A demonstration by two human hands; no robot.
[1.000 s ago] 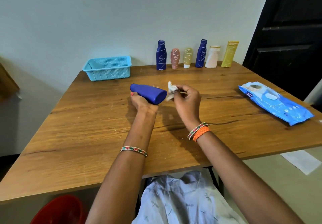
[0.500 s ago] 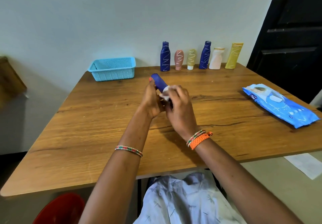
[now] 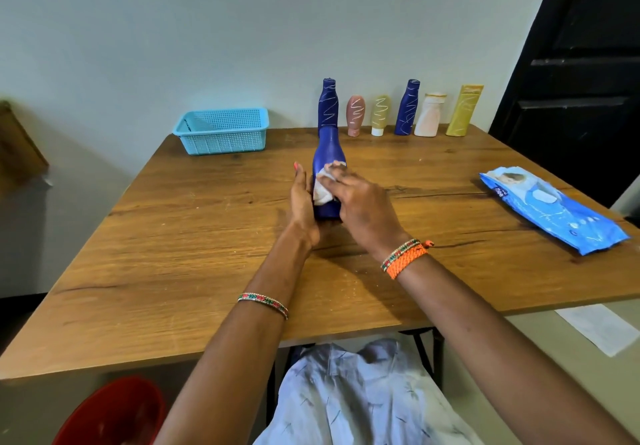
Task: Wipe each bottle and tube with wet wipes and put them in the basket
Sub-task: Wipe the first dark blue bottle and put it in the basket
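Observation:
A plain dark blue bottle (image 3: 329,148) points away from me, neck towards the wall, just above the middle of the wooden table (image 3: 173,254). My left hand (image 3: 302,202) grips its lower body from the left. My right hand (image 3: 363,209) curls over it from the right and holds a white wet wipe (image 3: 322,188) against its side. The light blue basket (image 3: 221,131) stands at the back left; I see nothing inside it.
Along the wall stand a scribbled blue bottle (image 3: 328,105), a pink tube (image 3: 355,115), a small yellow tube (image 3: 380,113), another blue bottle (image 3: 408,107), a white bottle (image 3: 429,115) and a tall yellow tube (image 3: 464,110). A blue wipes pack (image 3: 550,209) lies right. A red bin (image 3: 114,413) sits below.
The bottle lay sideways in my left hand, then swung round until its neck points at the wall. My right hand brought the wipe from beside the bottle's end onto its body.

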